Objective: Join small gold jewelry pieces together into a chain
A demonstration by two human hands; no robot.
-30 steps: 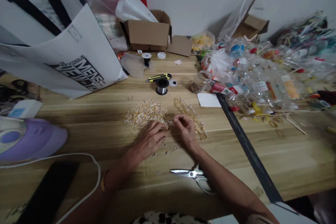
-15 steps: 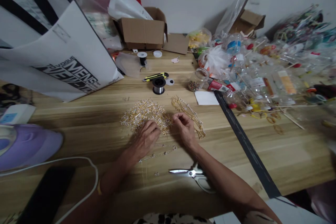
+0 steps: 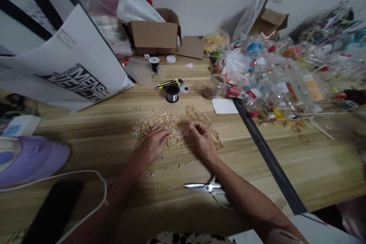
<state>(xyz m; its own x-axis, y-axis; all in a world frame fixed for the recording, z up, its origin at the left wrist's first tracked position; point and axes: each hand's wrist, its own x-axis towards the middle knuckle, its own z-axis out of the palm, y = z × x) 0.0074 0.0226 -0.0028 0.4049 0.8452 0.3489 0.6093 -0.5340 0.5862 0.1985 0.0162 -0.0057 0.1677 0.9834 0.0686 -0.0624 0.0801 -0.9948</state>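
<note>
My left hand [image 3: 156,142] is over the near edge of a pile of small gold and silver jewellery pieces [image 3: 160,117]. Its fingers are bent and slightly apart, with nothing visible between them. To the right of the pile, my right hand [image 3: 201,135] has thumb and forefinger pinched together; whatever they hold is too small to make out. Behind and beside that hand lie gold and silver chains [image 3: 213,126]. A silver beaded chain [image 3: 167,168] forms a loop on the table in front of both hands. Scissors [image 3: 209,187] lie with blades apart near my right forearm.
Beyond the pile are a wire spool [image 3: 172,94], a yellow-black utility knife [image 3: 168,83] and a cardboard box [image 3: 154,35]. Plastic bottles [image 3: 281,80] crowd the right side. On the left are a paper bag [image 3: 71,65], a purple iron [image 3: 42,154] and a white cord [image 3: 98,175].
My left hand has shifted slightly up and left over the pile, its fingers loosening and uncovering more of the looped chain. My right hand stays pinched in nearly the same place.
</note>
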